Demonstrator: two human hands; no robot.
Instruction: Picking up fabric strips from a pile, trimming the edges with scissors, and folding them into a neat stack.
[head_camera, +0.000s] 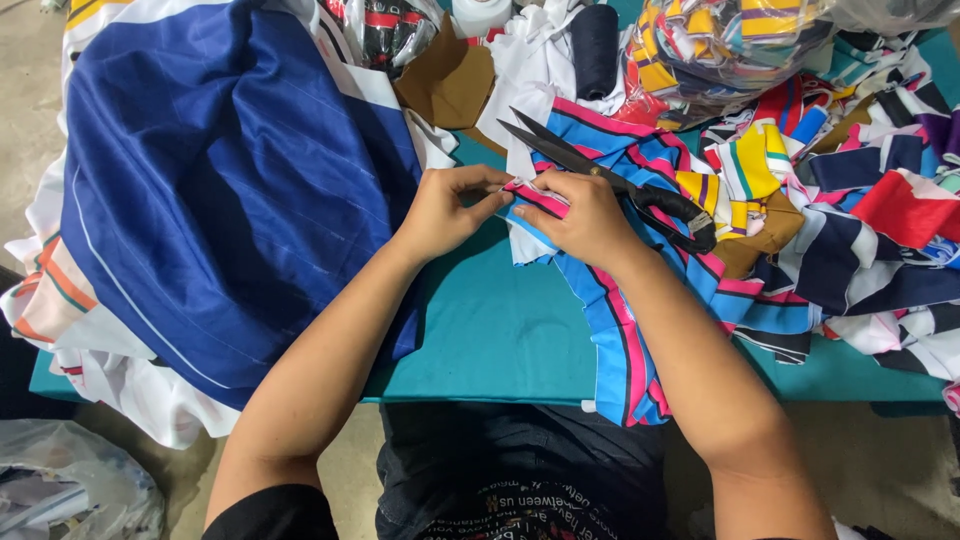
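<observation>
Big blue striped cloth filled the left of frame, draped over the teal table; just right of it, at centre, the left hand was pinched shut on the edge of a small pink-and-blue striped fabric strip, and the right hand was closed on the same strip from the other side, fingertips nearly touching. The strip looked thin, light and floppy, likely to fold or slip, so best gripped at its edge with both hands keeping it taut. Black scissors lay behind the right hand, with heaped multicoloured scraps at right.
</observation>
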